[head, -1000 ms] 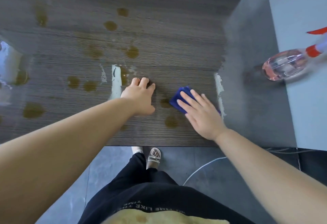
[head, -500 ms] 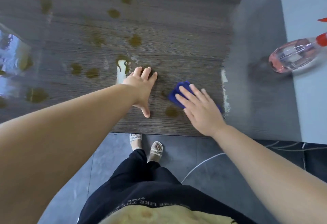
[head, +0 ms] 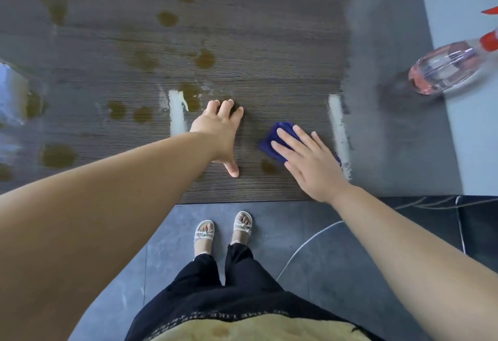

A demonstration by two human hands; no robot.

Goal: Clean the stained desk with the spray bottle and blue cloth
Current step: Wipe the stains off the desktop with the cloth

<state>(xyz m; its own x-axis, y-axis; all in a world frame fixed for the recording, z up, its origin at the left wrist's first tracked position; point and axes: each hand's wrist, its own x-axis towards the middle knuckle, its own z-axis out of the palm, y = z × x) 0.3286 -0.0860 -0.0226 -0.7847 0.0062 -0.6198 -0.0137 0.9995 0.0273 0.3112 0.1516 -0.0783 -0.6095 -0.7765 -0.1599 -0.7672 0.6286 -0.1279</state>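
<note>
Two hands are down on the surface [head: 269, 44] here. The right hand [head: 310, 163] lies flat, straight fingers pressing on the blue cloth [head: 283, 127], which sits near the front edge, a bit right of the middle. The left hand [head: 219, 136] rests beside it, palm down, fingers relaxed, thumb stuck out, holding nothing. Plenty of brownish stains [head: 204, 58] dot the wood, mostly left and farther back; one's just beside the cloth's near edge. The spray bottle [head: 444, 70] is way off at the far right, well apart from the cloth.
</note>
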